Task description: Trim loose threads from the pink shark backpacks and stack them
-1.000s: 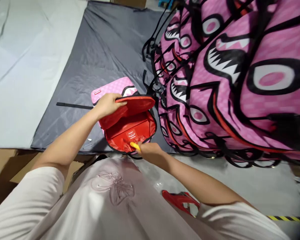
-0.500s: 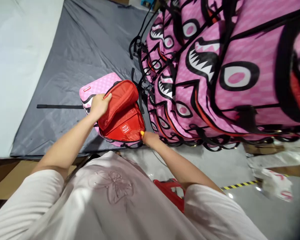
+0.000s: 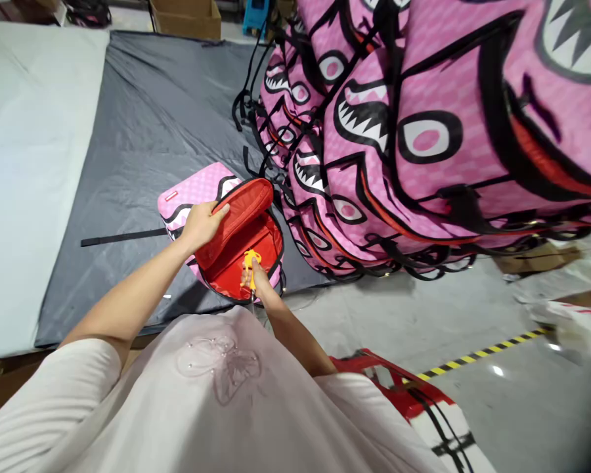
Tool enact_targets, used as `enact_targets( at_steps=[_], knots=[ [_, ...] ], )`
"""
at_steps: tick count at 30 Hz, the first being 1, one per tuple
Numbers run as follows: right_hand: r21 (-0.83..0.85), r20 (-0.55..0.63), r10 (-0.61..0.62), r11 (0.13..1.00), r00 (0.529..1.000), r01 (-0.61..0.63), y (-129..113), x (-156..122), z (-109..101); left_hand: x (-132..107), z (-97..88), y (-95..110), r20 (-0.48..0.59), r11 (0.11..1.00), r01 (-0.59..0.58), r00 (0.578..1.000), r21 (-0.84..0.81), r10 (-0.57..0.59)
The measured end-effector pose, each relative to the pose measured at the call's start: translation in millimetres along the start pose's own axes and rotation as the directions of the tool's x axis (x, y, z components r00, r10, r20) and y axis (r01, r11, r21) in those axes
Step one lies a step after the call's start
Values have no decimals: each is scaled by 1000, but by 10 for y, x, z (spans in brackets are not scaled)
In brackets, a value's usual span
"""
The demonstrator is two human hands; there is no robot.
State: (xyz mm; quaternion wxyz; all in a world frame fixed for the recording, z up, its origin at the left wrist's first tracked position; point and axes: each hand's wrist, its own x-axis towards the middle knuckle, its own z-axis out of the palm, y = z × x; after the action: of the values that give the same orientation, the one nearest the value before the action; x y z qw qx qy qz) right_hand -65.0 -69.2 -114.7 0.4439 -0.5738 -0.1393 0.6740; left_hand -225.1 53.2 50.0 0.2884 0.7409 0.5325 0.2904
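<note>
A pink shark-print backpack (image 3: pixel 192 185) lies on the grey cloth with its main compartment unzipped, showing the red lining (image 3: pixel 226 281). Its opened flap (image 3: pixel 243 209) is held up by my left hand (image 3: pixel 201 226), the thumb on the lining side. My right hand (image 3: pixel 259 279) is closed round a small yellow tool (image 3: pixel 251 259) over the compartment's near side. A dark, thin end of the tool points toward me; its exact kind is unclear. One black strap (image 3: pixel 123 238) stretches leftward from the backpack.
A tall pile of similar pink backpacks (image 3: pixel 369 125) stands close on the right. Grey cloth (image 3: pixel 142 125) and a white sheet (image 3: pixel 34 164) cover the table. A red object (image 3: pixel 374 368) and striped floor tape (image 3: pixel 473 355) are at lower right; a cardboard box (image 3: pixel 187 18) is behind.
My right hand has moved from the compartment's right edge leftward over the opening, bringing the yellow tool into fuller view. My left hand still holds the flap. The view has shifted.
</note>
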Motion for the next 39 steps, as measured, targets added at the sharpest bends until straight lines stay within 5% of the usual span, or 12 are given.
enact_targets(
  at_steps=[5,8,15,30,36,39],
  knots=[
    [146,289,-32,989,957,-11,274,-120,-123,142,-143,38,-16,993,-64,998,97,66],
    [277,246,-55,961,968,-15,253,-110,-120,167,-183,90,16,987,-105,994,124,104],
    [233,210,-1,971,978,-50,196,10,-54,142,-215,116,-9,982,-89,996,165,91],
    [314,347,-81,949,935,-35,372,191,-182,145,-229,112,-92,971,-100,988,216,122],
    [-20,533,97,995,841,-102,393,176,-227,217,-295,8,-182,953,-101,971,286,158],
    [-187,453,107,982,885,-23,345,120,-156,230,-319,-34,-202,948,-94,966,303,160]
  ],
)
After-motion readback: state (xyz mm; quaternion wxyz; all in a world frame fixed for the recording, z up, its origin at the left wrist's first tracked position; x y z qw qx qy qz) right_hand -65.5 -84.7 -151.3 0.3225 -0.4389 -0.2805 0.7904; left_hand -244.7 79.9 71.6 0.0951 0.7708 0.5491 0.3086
